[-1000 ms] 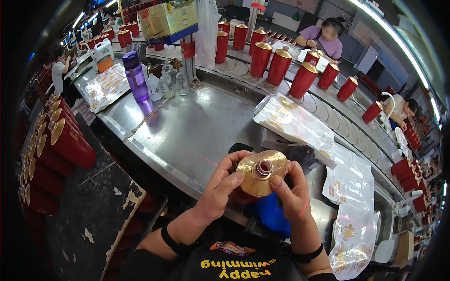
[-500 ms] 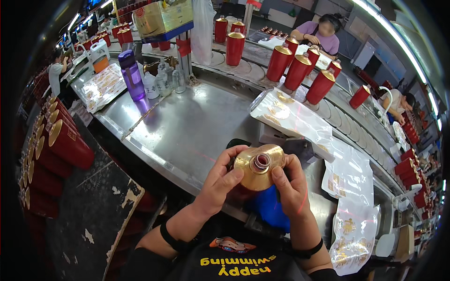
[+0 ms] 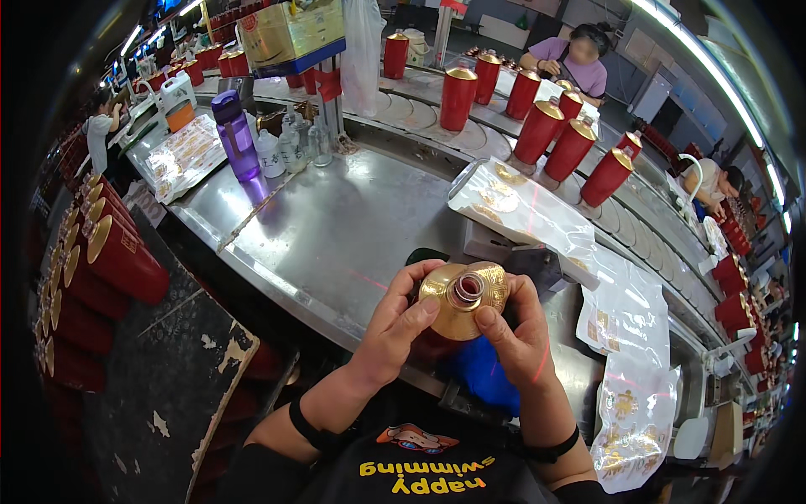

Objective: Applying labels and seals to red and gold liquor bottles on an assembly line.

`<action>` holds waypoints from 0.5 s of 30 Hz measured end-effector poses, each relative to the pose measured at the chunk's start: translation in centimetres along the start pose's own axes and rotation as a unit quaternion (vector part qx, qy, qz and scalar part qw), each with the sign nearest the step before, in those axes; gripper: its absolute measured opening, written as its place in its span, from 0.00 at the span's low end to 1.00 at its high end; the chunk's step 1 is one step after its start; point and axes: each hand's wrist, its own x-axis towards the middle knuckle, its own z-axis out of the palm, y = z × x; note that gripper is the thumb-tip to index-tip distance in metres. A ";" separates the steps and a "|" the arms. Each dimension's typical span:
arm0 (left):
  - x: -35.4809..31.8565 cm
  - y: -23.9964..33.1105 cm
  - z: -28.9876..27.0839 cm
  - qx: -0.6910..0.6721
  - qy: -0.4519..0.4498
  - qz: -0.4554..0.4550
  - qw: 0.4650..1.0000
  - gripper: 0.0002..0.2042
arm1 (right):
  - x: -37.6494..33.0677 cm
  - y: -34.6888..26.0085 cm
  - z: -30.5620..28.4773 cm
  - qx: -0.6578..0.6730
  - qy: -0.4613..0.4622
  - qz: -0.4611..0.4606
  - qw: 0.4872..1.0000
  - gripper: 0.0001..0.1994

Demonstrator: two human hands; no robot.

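A red bottle [image 3: 453,322] with a shiny gold shoulder and an open clear neck is held at the near edge of the metal table, its mouth tipped up toward me. My left hand [image 3: 400,326] wraps its left side, thumb on the gold shoulder. On the opposite side my right hand [image 3: 522,334] grips it, thumb pressed on the gold near the neck and fingers behind. The bottle's red body is mostly hidden below the shoulder. Something blue [image 3: 487,378] shows just under my right hand. Beyond it stands a dark boxy device [image 3: 539,267].
Clear sheets with gold stickers [image 3: 623,307] lie at the right, one on a raised tray [image 3: 525,210]. Red bottles [image 3: 537,130] ride a conveyor [image 3: 403,113] behind. A purple water bottle [image 3: 237,134] stands far left. Several red bottles [image 3: 126,260] crowd the left side. Co-workers sit across the line.
Red bottles on the conveyor have shifted to the right. The held bottle has turned slightly, and my right thumb has slid lower on its gold shoulder. My left hand has barely moved.
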 end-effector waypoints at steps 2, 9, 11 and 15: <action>-0.1 0.1 0.1 -0.001 0.003 -0.001 1.000 0.25 | -0.1 0.0 0.0 0.008 0.001 0.011 1.000 0.19; 0.5 1.2 0.4 -0.050 0.044 -0.081 0.994 0.21 | -0.1 -0.2 -0.1 -0.011 0.003 0.013 1.000 0.19; 0.6 1.2 0.5 -0.040 0.054 -0.083 0.994 0.20 | -0.1 -0.2 0.0 -0.002 0.001 0.013 1.000 0.20; 0.8 1.6 0.6 -0.036 0.054 -0.102 0.993 0.22 | 0.0 0.1 -0.1 0.014 -0.004 0.018 1.000 0.19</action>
